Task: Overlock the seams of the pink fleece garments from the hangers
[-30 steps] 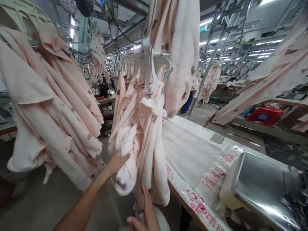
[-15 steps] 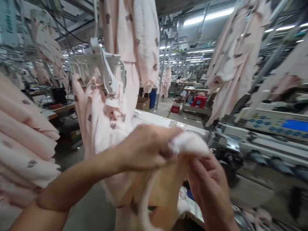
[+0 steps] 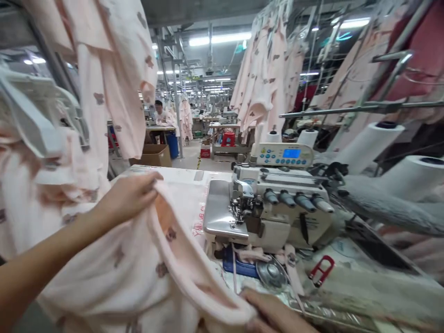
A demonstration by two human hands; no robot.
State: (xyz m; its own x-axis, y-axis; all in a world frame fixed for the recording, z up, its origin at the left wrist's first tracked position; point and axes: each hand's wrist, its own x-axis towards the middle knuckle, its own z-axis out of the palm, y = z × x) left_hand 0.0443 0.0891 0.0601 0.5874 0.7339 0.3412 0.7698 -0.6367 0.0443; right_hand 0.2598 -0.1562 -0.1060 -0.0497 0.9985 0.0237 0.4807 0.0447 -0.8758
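A pale pink garment (image 3: 145,273) with small brown bear prints is stretched between my hands at the lower left. My left hand (image 3: 126,199) is closed on its upper edge, just left of the white table. My right hand (image 3: 274,314) pinches the garment's lower edge at the bottom of the view, in front of the cream overlock sewing machine (image 3: 277,208). The machine's metal plate (image 3: 218,208) lies just right of the cloth.
More pink garments hang from a white clip hanger (image 3: 31,120) at the left and from racks overhead. White thread cones (image 3: 371,138) stand at the right. Red-handled snips (image 3: 321,270) lie by the machine. A person sits at a far table (image 3: 157,113).
The view has swung right from the hanging bundle to the sewing machine. Both hands have brought the garment away from the hanger and spread it in front of the machine.
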